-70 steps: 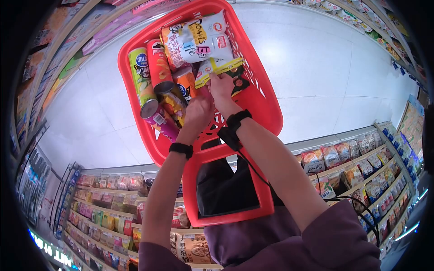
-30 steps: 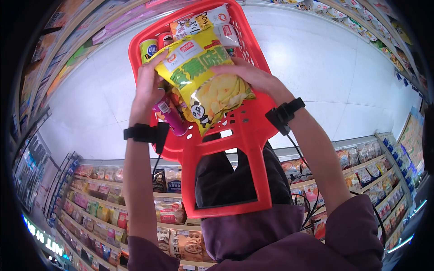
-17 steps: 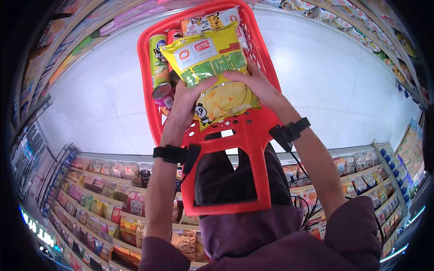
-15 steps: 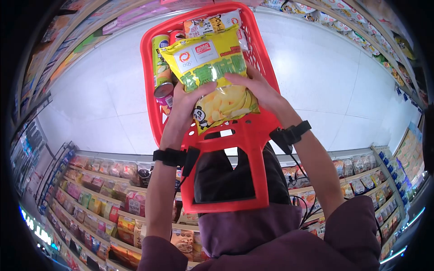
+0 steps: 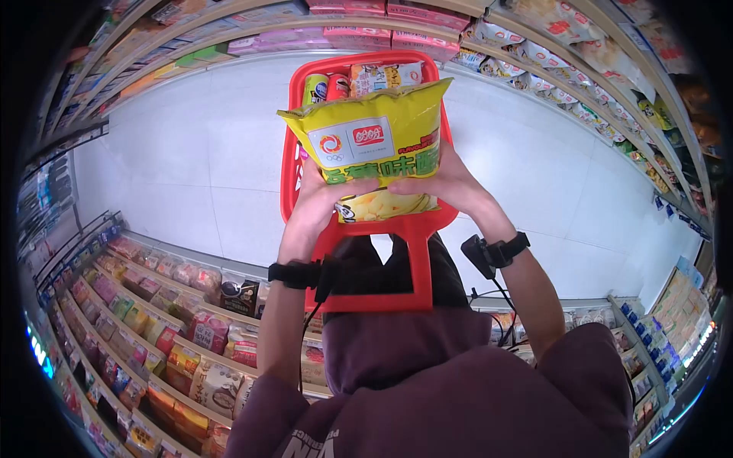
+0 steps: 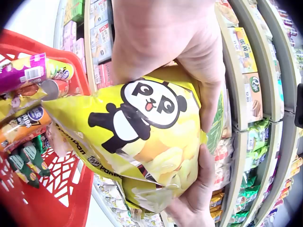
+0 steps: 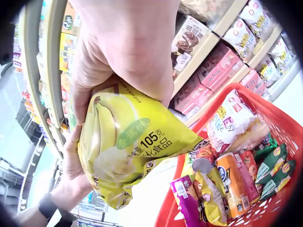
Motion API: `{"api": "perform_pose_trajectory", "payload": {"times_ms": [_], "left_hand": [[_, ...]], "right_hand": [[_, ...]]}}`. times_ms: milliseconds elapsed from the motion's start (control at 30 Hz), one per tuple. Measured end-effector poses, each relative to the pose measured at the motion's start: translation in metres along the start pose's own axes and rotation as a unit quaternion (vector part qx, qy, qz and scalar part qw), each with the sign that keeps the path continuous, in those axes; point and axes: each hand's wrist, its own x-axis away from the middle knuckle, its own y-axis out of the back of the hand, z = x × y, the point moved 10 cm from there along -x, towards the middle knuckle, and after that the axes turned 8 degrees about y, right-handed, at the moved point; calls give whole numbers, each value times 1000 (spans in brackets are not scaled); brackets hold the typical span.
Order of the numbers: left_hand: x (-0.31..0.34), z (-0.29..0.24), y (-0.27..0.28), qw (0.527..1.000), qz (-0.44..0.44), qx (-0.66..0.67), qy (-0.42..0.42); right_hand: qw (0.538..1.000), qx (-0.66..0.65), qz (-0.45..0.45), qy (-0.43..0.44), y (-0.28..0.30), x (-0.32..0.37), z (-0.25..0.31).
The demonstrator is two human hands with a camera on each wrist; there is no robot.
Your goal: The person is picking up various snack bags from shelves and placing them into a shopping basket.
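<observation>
A puffy yellow snack bag (image 5: 382,145) with a panda and banana picture is gripped from both sides, above the red shopping basket (image 5: 287,183). My left hand (image 5: 314,200) holds its left side, thumb across the front. My right hand (image 5: 452,187) holds the other side, its thumb nearly meeting the left one. In the left wrist view the panda print faces the camera. Below the bag, in the right wrist view, the basket contains a white snack bag (image 7: 232,120), an orange chip canister (image 7: 232,182), a purple canister (image 7: 185,198) and dark green packets (image 7: 274,172).
Shelves of pink boxes (image 5: 355,37) and white snack bags (image 5: 534,57) run along the far side. Nearer shelves hold many packaged goods (image 5: 206,332) at the lower left. Pale floor (image 5: 191,153) lies between the shelf rows. A cable (image 5: 500,294) hangs from the right wrist strap.
The yellow bag was lifted from the basket, gripped by both hands and turned upright. Most recently it has come higher, closer to the head, while the head view has tilted toward the far shelves.
</observation>
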Motion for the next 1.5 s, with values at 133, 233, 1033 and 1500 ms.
{"api": "perform_pose_trajectory", "payload": {"times_ms": [133, 233, 1033, 1500], "left_hand": [[23, -16, -11, 999, 34, -10, -32], [38, -23, -14, 1000, 13, -3, -12], [187, 8, 34, 994, 104, 27, 21], [196, -24, 15, 990, 129, -6, -55]], "right_hand": [[998, -3, -24, 49, -12, 22, 43], [994, -76, -69, 40, -20, 37, 53], [987, 19, -122, 103, -135, 118, 61], [958, 50, -178, 217, -133, 148, 88]]}}
